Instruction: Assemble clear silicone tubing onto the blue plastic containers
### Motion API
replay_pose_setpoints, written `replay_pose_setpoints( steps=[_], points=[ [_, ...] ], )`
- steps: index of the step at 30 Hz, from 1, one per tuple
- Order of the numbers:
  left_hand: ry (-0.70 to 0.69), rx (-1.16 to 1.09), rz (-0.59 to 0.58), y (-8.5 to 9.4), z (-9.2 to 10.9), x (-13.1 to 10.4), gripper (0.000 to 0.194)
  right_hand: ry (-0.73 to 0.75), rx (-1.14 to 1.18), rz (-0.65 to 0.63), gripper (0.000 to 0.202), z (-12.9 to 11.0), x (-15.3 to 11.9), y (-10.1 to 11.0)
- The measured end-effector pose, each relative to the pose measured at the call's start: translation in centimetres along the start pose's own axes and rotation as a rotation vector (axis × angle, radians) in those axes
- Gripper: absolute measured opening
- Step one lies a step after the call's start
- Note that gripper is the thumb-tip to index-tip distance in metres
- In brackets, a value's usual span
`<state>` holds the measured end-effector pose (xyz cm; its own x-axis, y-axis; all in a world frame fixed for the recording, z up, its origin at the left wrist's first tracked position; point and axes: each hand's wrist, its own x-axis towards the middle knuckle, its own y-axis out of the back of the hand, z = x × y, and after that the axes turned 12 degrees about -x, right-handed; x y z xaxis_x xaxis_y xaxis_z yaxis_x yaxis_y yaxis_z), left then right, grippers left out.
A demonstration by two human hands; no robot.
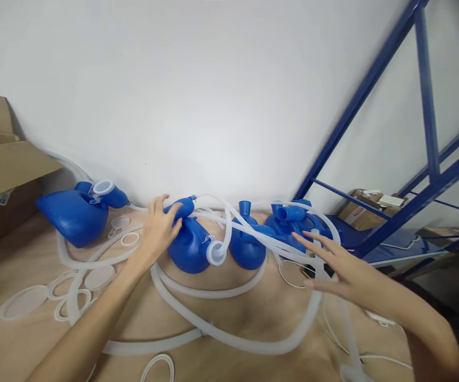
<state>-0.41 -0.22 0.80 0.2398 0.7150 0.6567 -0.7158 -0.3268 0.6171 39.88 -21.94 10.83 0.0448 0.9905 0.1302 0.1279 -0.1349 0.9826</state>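
Note:
My left hand [160, 225] is at a blue bottle [188, 246] near the middle, its curved fingers spread over the blue cylindrical part [182, 208] at the top. A white ring cap and a clear tube [227, 228] are on that bottle's neck. Over the right side, my right hand [333, 265] hovers with fingers spread and nothing held, near the clear tubing [312, 307]. Behind its fingertips lie more blue bottles [287, 228]. Another blue bottle [247, 246] stands between the hands. At the left lies a blue bottle [80, 217] with a white-rimmed cup.
An open cardboard box [10, 164] stands at the left edge. Clear discs [26, 302] and white rings [158, 366] lie on the brown surface [197, 366]. A blue metal frame [356, 111] rises at the right, with boxes [367, 209] behind it. A white wall is behind.

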Motion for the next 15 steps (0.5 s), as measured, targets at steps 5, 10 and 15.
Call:
replay_pose_setpoints(
  steps=[5, 10, 15],
  points=[
    [-0.137, -0.062, -0.547, -0.7, 0.7, -1.3, 0.069, -0.221, 0.197, 0.299, 0.106, 5.9, -6.5, -6.7],
    [-0.056, -0.070, -0.700, -2.8, 0.2, -2.6, 0.100, -0.313, 0.495, 0.188, 0.098, 4.8, -9.0, -11.4],
    [-0.050, -0.119, -0.544, -5.1, 1.9, -3.6, 0.096, -0.402, 0.431, 0.384, 0.096, 3.4, -7.2, -14.6]
  ],
)
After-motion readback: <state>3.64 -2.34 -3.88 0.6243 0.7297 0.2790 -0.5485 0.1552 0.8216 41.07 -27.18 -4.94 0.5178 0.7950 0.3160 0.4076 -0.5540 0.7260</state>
